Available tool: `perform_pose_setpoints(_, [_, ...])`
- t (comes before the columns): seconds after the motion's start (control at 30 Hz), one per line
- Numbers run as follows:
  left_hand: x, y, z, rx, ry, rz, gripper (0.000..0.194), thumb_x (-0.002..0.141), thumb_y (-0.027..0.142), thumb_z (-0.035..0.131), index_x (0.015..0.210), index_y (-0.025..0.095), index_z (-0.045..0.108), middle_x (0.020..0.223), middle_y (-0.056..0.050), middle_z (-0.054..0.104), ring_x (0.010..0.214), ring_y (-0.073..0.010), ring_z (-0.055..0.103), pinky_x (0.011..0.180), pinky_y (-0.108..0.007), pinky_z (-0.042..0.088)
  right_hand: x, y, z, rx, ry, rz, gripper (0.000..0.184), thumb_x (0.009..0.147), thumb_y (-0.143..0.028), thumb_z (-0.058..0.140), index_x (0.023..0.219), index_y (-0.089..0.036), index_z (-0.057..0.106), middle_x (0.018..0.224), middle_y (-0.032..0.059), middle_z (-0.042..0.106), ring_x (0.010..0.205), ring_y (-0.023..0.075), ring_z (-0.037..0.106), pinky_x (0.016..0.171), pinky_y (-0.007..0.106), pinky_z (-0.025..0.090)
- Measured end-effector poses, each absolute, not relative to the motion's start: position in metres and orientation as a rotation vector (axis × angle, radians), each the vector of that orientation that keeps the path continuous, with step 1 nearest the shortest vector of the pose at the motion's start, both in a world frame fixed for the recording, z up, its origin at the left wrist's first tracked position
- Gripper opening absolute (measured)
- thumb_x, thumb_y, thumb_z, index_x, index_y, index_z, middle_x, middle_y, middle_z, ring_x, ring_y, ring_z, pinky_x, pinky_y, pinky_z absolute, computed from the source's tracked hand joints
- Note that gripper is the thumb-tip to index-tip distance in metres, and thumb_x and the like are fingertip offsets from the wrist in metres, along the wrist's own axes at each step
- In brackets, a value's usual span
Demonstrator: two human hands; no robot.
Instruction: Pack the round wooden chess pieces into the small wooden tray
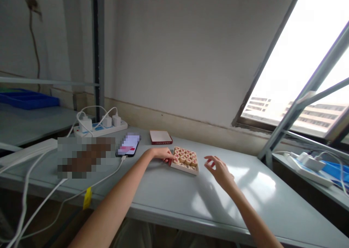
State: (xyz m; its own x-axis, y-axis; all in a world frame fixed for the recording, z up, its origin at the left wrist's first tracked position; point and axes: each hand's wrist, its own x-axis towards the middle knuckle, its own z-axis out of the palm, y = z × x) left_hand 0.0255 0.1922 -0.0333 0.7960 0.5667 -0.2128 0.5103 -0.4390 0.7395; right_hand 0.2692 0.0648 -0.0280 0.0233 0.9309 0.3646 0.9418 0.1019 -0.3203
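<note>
A shallow box (185, 171) with a pale rim and a red side holds several round wooden Chinese chess pieces (188, 159) in rows, with red characters on most of them. The front row sits lower in the box than the rows behind. My left hand (163, 154) is at the box's left side, its fingers curled against the edge and the index fingertip on a corner piece; the thumb is partly hidden. To the right of the box, my right hand (219, 169) hovers above the table, fingers apart and bent, holding nothing.
The red-edged lid (160, 137) lies behind the box. A phone (128, 145) on a charging cable lies to the left, near a blurred brown item (88, 155). A power strip (102, 128) with chargers stands at the back left. Metal posts rise on both sides.
</note>
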Motion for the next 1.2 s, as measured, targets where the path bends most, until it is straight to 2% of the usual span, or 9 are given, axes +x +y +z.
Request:
perform_pose_setpoints(0.1, [0.026, 0.194, -0.036, 2.125, 0.763, 0.078, 0.054, 0.065, 0.064, 0.047, 0.061, 0.012, 0.061, 0.052, 0.000, 0.049, 0.048, -0.0082, 0.036, 0.048, -0.022, 0.026, 0.232, 0.071, -0.027, -1.548, -1.935, 0.041, 0.020, 0.077, -0.025, 0.049, 0.095, -0.021, 0.057, 0.089, 0.0035, 0.059, 0.071, 0.0145, 0.056, 0.068, 0.027, 0.043])
perform_pose_setpoints(0.27, [0.027, 0.197, -0.038, 2.141, 0.741, 0.089, 0.049, 0.066, 0.060, 0.048, 0.058, 0.013, 0.061, 0.050, 0.000, 0.048, 0.049, -0.0087, 0.038, 0.050, -0.021, 0.028, 0.198, 0.086, -0.029, -1.510, -1.980, 0.078, 0.018, 0.068, -0.018, 0.059, 0.086, -0.018, 0.061, 0.085, 0.0049, 0.060, 0.068, 0.0153, 0.057, 0.067, 0.027, 0.045])
perform_pose_setpoints(0.43, [0.026, 0.194, -0.035, 2.135, 0.748, 0.083, 0.049, 0.065, 0.060, 0.048, 0.058, 0.013, 0.060, 0.050, 0.001, 0.046, 0.049, -0.0086, 0.036, 0.050, -0.022, 0.027, 0.211, 0.081, -0.027, -1.493, -1.975, 0.107, 0.012, 0.074, -0.023, 0.054, 0.083, -0.018, 0.061, 0.082, 0.0042, 0.061, 0.064, 0.0144, 0.056, 0.062, 0.026, 0.045])
perform_pose_setpoints(0.57, [0.026, 0.188, -0.029, 2.125, 0.797, 0.090, 0.049, 0.066, 0.060, 0.049, 0.057, 0.012, 0.058, 0.048, 0.001, 0.045, 0.048, -0.0086, 0.036, 0.049, -0.022, 0.026, 0.251, 0.059, -0.022, -1.758, -1.974, -0.184, 0.018, 0.075, -0.025, 0.054, 0.090, -0.019, 0.061, 0.088, 0.0063, 0.060, 0.079, 0.0197, 0.056, 0.070, 0.032, 0.043])
perform_pose_setpoints(0.67, [0.027, 0.187, -0.028, 2.109, 0.803, 0.082, 0.048, 0.066, 0.058, 0.049, 0.055, 0.013, 0.057, 0.047, 0.002, 0.044, 0.047, -0.0088, 0.035, 0.050, -0.023, 0.026, 0.291, 0.041, -0.023, -2.036, -1.939, -0.374, 0.018, 0.071, -0.024, 0.058, 0.086, -0.018, 0.064, 0.091, 0.0097, 0.061, 0.086, 0.0252, 0.055, 0.069, 0.034, 0.041])
perform_pose_setpoints(0.73, [0.029, 0.187, -0.029, 2.103, 0.825, 0.087, 0.048, 0.071, 0.055, 0.045, 0.053, 0.013, 0.057, 0.046, 0.001, 0.044, 0.047, -0.0090, 0.035, 0.051, -0.023, 0.027, 0.314, 0.034, -0.026, -2.118, -2.009, -0.241, 0.013, 0.072, -0.023, 0.055, 0.073, -0.016, 0.066, 0.078, 0.0092, 0.063, 0.077, 0.0231, 0.057, 0.066, 0.031, 0.042])
perform_pose_setpoints(0.87, [0.030, 0.189, -0.031, 2.110, 0.832, 0.107, 0.045, 0.079, 0.041, 0.035, 0.052, 0.013, 0.057, 0.045, 0.001, 0.044, 0.046, -0.0092, 0.035, 0.052, -0.023, 0.028, 0.333, 0.032, -0.031, -2.077, -2.018, -0.009, 0.024, 0.075, -0.030, 0.049, 0.062, -0.017, 0.066, 0.059, 0.0057, 0.061, 0.061, 0.0189, 0.057, 0.059, 0.027, 0.041])
perform_pose_setpoints(1.07, [0.026, 0.193, -0.029, 2.074, 0.746, 0.047, 0.043, 0.081, 0.034, 0.032, 0.059, 0.011, 0.060, 0.047, 0.001, 0.045, 0.048, -0.0090, 0.034, 0.053, -0.022, 0.029, 0.298, 0.045, -0.031, -1.800, -1.920, 0.073, 0.026, 0.073, -0.042, 0.052, 0.076, -0.020, 0.065, 0.074, 0.0048, 0.063, 0.060, 0.0158, 0.057, 0.058, 0.026, 0.043])
perform_pose_setpoints(1.2, [0.024, 0.192, -0.028, 2.081, 0.745, 0.031, 0.043, 0.081, 0.035, 0.032, 0.062, 0.011, 0.062, 0.049, 0.000, 0.047, 0.050, -0.0086, 0.035, 0.054, -0.022, 0.029, 0.260, 0.061, -0.025, -1.652, -1.979, 0.128, 0.021, 0.072, -0.036, 0.057, 0.081, -0.019, 0.064, 0.077, 0.0040, 0.062, 0.062, 0.0142, 0.056, 0.060, 0.025, 0.042])
